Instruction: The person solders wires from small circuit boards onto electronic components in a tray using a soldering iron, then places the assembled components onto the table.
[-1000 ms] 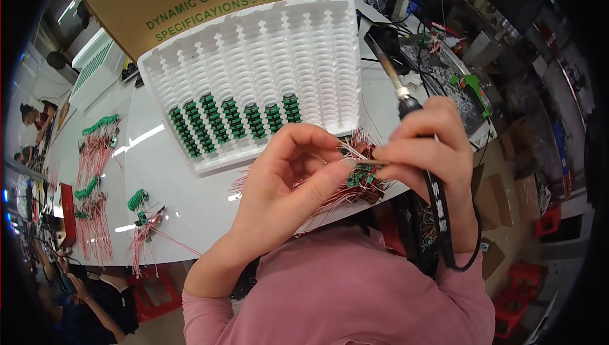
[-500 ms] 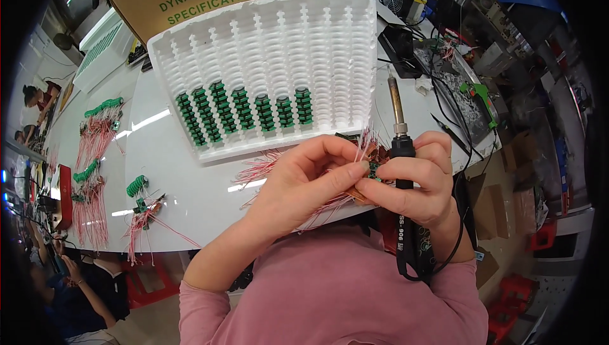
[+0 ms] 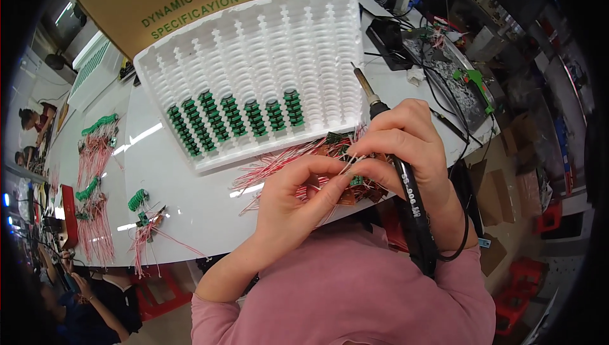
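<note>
My left hand (image 3: 295, 202) is closed in a pinch on thin wires whose pale ends show at the fingertips. Right across from it, my right hand (image 3: 412, 148) grips a black-handled soldering iron (image 3: 409, 196), its metal tip pointing up and away to the left. The right thumb and forefinger meet the left fingertips at the same wire ends; what else lies between them is hidden. Below and behind both hands is a pile of small circuit boards (image 3: 347, 198) with red and white wires (image 3: 279, 162) spreading left over the white table (image 3: 184, 199).
A white foam tray (image 3: 330, 130) stands beyond my hands, partly filled with rows of green parts (image 3: 255, 118). Behind it is a cardboard box (image 3: 127, 8). Wired green bundles (image 3: 95, 199) lie at left. Cables and a green tool (image 3: 472, 85) are at right. Another person (image 3: 95, 307) sits lower left.
The soldering iron has tilted further left, its tip lower. My right hand has risen slightly and turned over the wire ends. My view has shifted a little, uncovering more of the wire pile.
</note>
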A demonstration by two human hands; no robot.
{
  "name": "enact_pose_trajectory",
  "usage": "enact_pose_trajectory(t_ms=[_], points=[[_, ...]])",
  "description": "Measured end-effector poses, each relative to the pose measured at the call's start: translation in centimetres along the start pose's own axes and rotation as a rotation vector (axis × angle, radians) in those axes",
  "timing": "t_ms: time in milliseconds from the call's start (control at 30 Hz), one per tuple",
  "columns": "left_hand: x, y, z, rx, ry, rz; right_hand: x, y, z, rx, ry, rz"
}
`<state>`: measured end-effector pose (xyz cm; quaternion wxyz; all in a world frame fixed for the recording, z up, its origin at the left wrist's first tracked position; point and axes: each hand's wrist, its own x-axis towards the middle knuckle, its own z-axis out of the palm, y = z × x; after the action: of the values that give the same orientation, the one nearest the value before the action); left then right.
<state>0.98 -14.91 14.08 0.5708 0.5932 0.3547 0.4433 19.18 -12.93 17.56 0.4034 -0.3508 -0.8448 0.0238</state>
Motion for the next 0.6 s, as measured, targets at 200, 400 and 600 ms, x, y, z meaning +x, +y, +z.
enact_pose_trajectory(t_ms=[200, 400, 600], points=[[0.0, -0.6, -0.8, 0.022, 0.038, 0.031, 0.6, -0.3, 1.0, 0.029, -0.008, -0.03], [0.7, -0.7, -1.7, 0.122, -0.066, 0.095, 0.7, 0.0, 1.4, 0.077, -0.065, -0.044], [0.7, -1.3, -1.7, -0.207, -0.076, -0.093, 0.6, 0.1, 1.9, 0.136, 0.036, -0.063]])
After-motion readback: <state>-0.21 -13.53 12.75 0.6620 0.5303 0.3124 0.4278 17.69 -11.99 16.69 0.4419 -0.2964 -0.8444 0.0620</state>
